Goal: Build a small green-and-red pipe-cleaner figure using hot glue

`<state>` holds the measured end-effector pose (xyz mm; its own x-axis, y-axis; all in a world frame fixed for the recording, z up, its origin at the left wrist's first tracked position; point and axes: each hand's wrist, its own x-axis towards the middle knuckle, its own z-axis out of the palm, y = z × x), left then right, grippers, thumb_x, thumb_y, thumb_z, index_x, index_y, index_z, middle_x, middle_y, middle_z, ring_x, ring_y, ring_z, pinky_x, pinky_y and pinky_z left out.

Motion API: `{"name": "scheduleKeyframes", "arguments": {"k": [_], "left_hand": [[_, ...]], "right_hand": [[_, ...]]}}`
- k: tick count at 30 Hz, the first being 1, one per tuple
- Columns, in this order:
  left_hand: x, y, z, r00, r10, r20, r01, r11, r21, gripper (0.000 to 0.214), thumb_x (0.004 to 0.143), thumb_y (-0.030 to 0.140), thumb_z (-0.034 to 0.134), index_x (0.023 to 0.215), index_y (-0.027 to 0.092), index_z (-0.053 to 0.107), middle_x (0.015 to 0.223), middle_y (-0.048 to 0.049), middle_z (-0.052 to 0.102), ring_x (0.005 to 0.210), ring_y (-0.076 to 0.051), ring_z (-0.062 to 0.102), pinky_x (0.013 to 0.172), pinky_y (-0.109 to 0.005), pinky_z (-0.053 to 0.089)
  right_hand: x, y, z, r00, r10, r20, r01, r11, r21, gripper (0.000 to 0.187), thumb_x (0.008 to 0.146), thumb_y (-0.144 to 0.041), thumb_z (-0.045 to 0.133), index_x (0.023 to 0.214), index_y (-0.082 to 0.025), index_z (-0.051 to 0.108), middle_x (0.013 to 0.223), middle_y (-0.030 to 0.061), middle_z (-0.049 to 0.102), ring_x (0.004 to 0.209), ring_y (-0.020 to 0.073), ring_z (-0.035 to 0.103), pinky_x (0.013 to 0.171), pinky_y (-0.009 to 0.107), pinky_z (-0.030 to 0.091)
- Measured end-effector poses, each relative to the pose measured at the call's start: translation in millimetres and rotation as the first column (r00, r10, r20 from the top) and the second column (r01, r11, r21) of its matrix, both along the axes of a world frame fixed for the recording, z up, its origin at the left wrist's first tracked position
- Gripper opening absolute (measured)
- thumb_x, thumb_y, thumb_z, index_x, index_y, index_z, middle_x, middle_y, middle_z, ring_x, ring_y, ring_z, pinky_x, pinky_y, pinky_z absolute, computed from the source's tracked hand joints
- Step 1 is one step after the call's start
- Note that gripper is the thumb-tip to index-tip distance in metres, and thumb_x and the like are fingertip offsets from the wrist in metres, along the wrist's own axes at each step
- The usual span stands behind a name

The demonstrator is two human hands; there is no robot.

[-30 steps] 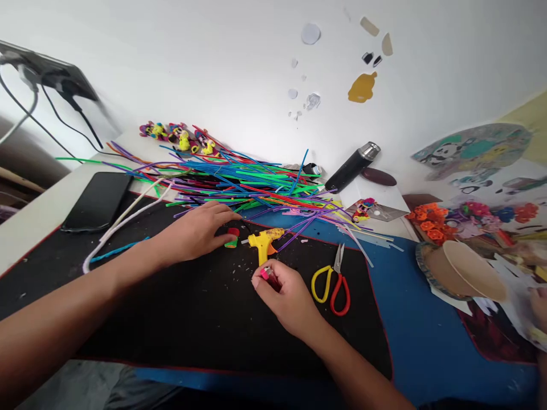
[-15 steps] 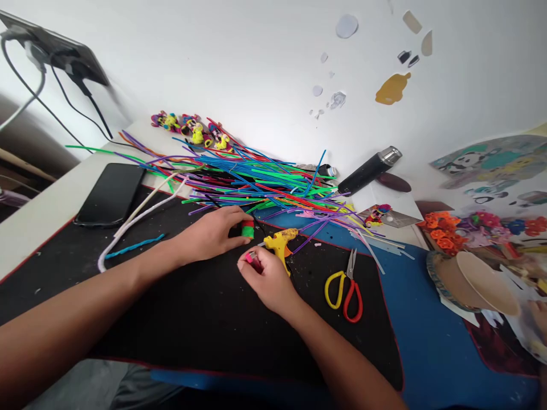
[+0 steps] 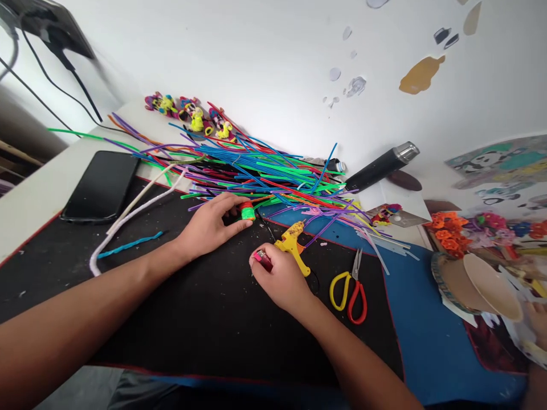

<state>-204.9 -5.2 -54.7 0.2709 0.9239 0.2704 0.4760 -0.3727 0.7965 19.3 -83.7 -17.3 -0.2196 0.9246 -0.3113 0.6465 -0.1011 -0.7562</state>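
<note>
My left hand pinches a small red and green fuzzy piece, seemingly wound pipe cleaner, between thumb and fingers. Closed in my right hand is a dark red lighter with a pink button and metal top; no flame shows. Just beyond the right hand lies a yellow hot glue gun, its far end stained brown. Scissors with one yellow and one red handle lie slightly open to the right. A twisted blue pipe cleaner rests beside my left forearm.
A heap of coloured pipe cleaners spreads along the back, with small fuzzy figures behind it. A black phone lies left on the black mat. A dark flask and a beige bowl are at right.
My hands have moved slightly apart, the right one to the right. More of the red and green piece shows. The glue gun has shifted right and turned a little; the camera view has also shifted.
</note>
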Motion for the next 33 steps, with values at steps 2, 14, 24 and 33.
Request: {"name": "scheduleKeyframes", "arguments": {"k": [2, 14, 24, 33], "left_hand": [[-0.1, -0.2, 0.5, 1.000, -0.016, 0.006, 0.016, 1.000, -0.002, 0.056, 0.103, 0.065, 0.072, 0.134, 0.018, 0.077, 0.116, -0.0102, 0.076, 0.095, -0.026, 0.070, 0.092, -0.040, 0.061], [0.4, -0.1, -6.2, 0.999, -0.049, -0.012, 0.049, 0.999, 0.023, 0.057, 0.104, 0.065, 0.070, 0.135, 0.018, 0.077, 0.114, -0.0109, 0.076, 0.096, -0.027, 0.070, 0.089, -0.040, 0.059], [-0.1, 0.7, -1.7, 0.998, -0.055, -0.005, 0.055, 0.998, -0.018, 0.055, 0.103, 0.062, 0.071, 0.136, 0.018, 0.077, 0.114, -0.0102, 0.077, 0.096, -0.026, 0.070, 0.092, -0.040, 0.059], [-1.2, -1.1, 0.5, 0.997, -0.075, -0.033, 0.076, 0.997, 0.019, 0.055, 0.104, 0.061, 0.072, 0.138, 0.018, 0.075, 0.121, -0.0122, 0.077, 0.100, -0.027, 0.072, 0.096, -0.042, 0.061]], "right_hand": [[-3.8, 2.5, 3.0, 0.995, 0.050, 0.086, -0.050, 0.999, 0.002, 0.007, 0.097, -0.029, 0.066, 0.092, -0.024, 0.066, 0.076, -0.0023, 0.065, 0.069, 0.0172, 0.057, 0.068, 0.030, 0.036], [-19.7, 16.2, 11.2, 0.918, 0.149, 0.369, -0.154, 0.988, -0.016, 0.013, 0.101, -0.029, 0.068, 0.090, -0.024, 0.064, 0.077, 0.0003, 0.067, 0.071, 0.0183, 0.054, 0.066, 0.032, 0.026], [-5.2, 9.6, 8.4, 0.981, 0.128, 0.146, -0.124, 0.992, -0.031, 0.014, 0.100, -0.035, 0.066, 0.090, -0.025, 0.066, 0.073, -0.0012, 0.064, 0.067, 0.0181, 0.054, 0.066, 0.031, 0.035], [10.5, 9.6, 14.8, 0.942, -0.076, -0.327, 0.011, 0.980, -0.197, 0.032, 0.100, -0.054, 0.070, 0.097, -0.022, 0.068, 0.074, -0.0045, 0.052, 0.063, 0.0131, 0.045, 0.060, 0.029, 0.037]]}}
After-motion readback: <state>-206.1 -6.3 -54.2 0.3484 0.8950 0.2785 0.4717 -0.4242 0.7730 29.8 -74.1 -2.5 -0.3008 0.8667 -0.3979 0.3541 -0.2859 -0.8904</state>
